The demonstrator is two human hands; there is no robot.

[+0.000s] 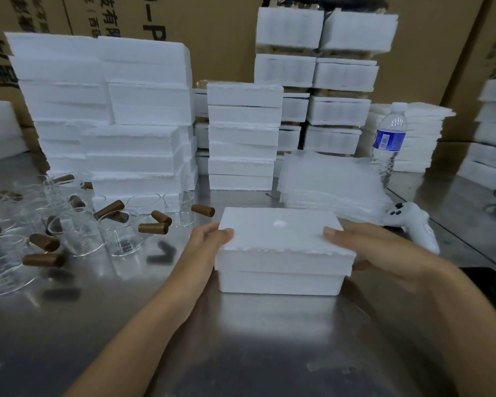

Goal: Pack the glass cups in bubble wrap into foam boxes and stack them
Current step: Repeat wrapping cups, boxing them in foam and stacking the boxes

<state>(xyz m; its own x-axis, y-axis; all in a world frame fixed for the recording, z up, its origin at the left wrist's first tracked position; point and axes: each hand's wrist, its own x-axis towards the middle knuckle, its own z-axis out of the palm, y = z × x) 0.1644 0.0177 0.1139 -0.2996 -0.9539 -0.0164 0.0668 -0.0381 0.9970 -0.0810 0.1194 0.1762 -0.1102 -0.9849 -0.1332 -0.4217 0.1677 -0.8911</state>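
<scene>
In the lower middle of the frame, on the shiny steel worktop [241, 345], sits a closed white rectangular foam box [281, 253] with its lid on. I hold it from both ends. My left hand [209, 239] grips the left end, thumb lying on the lid's top edge, and my right hand [364, 245] grips the right end, thumb on the lid and fingers curled under the lid's overhang. Both sets of fingers are clamped on the box.

At the left of the frame, clear glass cups [78, 236] stand in a loose cluster, with brown cylindrical stoppers [152, 228] scattered among and beside them. Behind them, in the upper left, tall stacks of white foam boxes [143, 110] rise. Just behind the box I hold, to the right, lies a pile of clear bubble wrap sheets [327, 179]. A clear plastic water bottle with a blue label [390, 138] stands behind the pile, and a white handheld controller [413, 222] lies near my right hand. Brown cardboard cartons [226, 38] fill the background.
</scene>
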